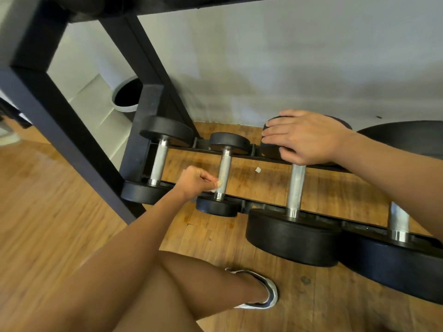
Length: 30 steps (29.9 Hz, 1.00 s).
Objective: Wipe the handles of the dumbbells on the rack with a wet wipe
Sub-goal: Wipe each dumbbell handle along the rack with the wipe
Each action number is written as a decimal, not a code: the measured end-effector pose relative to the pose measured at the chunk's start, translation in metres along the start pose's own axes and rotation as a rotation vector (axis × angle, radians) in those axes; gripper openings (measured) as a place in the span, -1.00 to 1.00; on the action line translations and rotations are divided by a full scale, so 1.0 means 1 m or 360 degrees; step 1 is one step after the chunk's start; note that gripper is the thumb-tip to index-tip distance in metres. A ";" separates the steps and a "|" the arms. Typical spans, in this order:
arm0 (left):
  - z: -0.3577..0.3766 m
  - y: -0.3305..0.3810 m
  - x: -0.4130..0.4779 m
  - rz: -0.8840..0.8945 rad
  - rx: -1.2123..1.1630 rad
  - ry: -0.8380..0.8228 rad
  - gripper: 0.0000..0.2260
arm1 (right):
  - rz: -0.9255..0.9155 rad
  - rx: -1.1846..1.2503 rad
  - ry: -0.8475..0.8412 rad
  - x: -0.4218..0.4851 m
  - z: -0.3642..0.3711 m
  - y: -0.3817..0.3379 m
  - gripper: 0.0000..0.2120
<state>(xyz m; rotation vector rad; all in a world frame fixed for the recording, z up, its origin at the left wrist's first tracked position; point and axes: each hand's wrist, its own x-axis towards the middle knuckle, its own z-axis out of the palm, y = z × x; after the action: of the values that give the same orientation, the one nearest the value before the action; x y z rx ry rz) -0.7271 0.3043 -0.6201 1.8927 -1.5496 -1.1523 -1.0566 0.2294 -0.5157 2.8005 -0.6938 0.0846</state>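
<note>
Several black dumbbells with knurled steel handles lie across the low rack rails (263,207). My left hand (194,180) pinches a small white wet wipe (215,187) against the near end of the second dumbbell's handle (225,164). My right hand (304,137) rests on the far head of the third, larger dumbbell, with its fingers laid flat over the top. That dumbbell's handle (296,188) is bare below it. The first handle (159,161) at the left and a fourth handle (399,221) at the right are untouched.
The rack's dark slanted upright (79,140) and an upper shelf hang over the left and top. A white round bin (127,97) stands by the wall. A white scrap (258,169) lies on the wooden floor under the rack. My knee and shoe (261,291) are in front.
</note>
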 end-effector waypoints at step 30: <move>0.030 0.046 0.015 0.0280 0.0235 0.0598 -0.88 | -0.0021 -0.0003 0.0063 -0.002 0.001 0.002 -0.56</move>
<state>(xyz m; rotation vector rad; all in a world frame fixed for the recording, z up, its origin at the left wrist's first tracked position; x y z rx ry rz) -0.7784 0.2820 -0.6066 1.8861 -1.5789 -0.5804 -1.0588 0.2283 -0.5166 2.7930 -0.6660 0.1364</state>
